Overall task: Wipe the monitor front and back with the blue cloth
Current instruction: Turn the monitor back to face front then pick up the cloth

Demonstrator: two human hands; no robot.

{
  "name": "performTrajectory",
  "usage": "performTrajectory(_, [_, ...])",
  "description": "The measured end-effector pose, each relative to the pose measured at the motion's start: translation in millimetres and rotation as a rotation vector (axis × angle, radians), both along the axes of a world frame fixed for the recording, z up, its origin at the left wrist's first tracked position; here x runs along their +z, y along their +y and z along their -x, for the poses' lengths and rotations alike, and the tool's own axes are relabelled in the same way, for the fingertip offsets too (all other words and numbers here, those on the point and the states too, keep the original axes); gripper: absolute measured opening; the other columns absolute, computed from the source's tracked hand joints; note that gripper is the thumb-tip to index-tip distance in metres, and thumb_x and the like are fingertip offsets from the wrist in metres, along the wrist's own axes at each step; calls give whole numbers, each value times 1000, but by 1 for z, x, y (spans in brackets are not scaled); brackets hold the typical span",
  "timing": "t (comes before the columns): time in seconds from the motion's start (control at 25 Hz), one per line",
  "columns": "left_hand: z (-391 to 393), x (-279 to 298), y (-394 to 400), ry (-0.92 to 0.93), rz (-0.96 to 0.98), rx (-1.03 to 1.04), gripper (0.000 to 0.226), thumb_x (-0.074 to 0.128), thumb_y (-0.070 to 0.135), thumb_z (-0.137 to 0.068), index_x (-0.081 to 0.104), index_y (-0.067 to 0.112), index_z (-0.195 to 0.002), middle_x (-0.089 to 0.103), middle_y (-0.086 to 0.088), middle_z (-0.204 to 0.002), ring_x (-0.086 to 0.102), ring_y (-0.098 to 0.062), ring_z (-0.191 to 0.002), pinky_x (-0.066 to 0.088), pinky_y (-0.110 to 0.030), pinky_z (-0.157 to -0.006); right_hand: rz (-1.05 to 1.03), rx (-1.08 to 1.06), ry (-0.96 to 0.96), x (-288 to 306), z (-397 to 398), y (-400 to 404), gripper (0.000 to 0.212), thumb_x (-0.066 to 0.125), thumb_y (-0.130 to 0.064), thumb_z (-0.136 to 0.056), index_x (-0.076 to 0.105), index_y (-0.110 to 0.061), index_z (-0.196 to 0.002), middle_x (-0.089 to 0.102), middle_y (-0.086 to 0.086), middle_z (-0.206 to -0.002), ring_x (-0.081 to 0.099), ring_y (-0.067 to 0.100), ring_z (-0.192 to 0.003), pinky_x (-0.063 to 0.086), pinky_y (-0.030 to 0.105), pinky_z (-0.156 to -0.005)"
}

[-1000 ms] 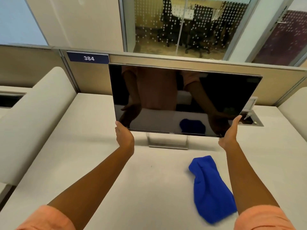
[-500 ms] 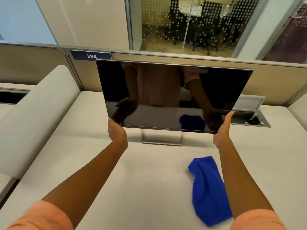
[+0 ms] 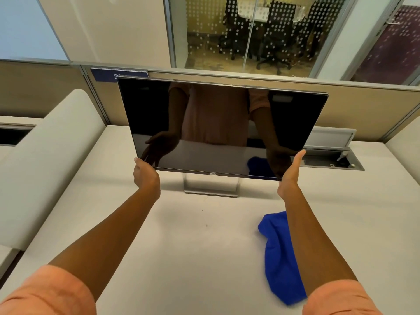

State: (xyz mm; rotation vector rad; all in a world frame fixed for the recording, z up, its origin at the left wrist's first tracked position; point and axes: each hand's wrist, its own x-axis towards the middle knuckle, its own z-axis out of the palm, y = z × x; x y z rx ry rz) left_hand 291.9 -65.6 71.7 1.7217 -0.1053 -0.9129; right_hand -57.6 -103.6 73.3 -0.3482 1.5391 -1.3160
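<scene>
The black monitor (image 3: 218, 123), screen dark and facing me, stands on a silver stand (image 3: 211, 186) on the pale desk (image 3: 181, 246). My left hand (image 3: 145, 172) is at the screen's lower left corner, its fingers hidden behind the edge. Against the lower right corner lies my right hand (image 3: 289, 176), palm flat and thumb straight up along the side. The blue cloth (image 3: 278, 258) lies crumpled on the desk beside my right forearm, touched by neither hand.
A tan partition (image 3: 363, 110) with a blue number tag (image 3: 106, 75) runs behind the monitor. An open cable hatch (image 3: 334, 159) sits in the desk at back right. Padded dividers (image 3: 45, 160) flank the desk; glass walls and office chairs lie beyond.
The monitor has shifted a little up and left between my hands, so its top left corner now covers part of the number tag. Both hands stay at the lower corners. The cloth has not moved.
</scene>
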Motion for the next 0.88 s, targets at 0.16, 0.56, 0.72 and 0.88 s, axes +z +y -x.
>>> performTrajectory(0.16, [-1, -3, 4, -37, -4, -13, 63, 21, 55, -104, 42, 16, -148, 50, -9, -145, 48, -31, -133, 34, -43, -113, -3, 17, 17, 0, 0, -7, 94, 23, -87, -81, 15, -32, -156, 21, 0, -163, 25, 31, -147, 22, 51, -117])
performTrajectory(0.56, [18, -13, 17, -123, -43, -123, 55, 32, 46, -106, 31, 20, -153, 40, -7, -155, 41, -31, -139, 32, -44, -114, -107, 138, 183, -17, 16, 28, 77, 39, -66, -95, 33, -14, -151, 39, 8, -154, 39, 30, -139, 30, 42, -116])
performTrajectory(0.72, [76, -30, 44, -210, -63, -314, 55, 54, 27, -101, 33, 14, -150, 39, -9, -152, 46, -33, -135, 41, -42, -110, -198, 221, 578, -47, 37, 77, 46, 52, -38, -100, 51, -10, -136, 54, 9, -139, 53, 25, -119, 41, 32, -95])
performTrajectory(0.88, [148, -49, 74, -411, 11, -732, 49, 62, 17, -97, 43, 11, -141, 44, -9, -146, 46, -29, -133, 40, -42, -111, -272, 341, 713, -77, 74, 118, 58, 65, -30, -93, 41, -13, -143, 46, 10, -146, 47, 29, -130, 43, 40, -104])
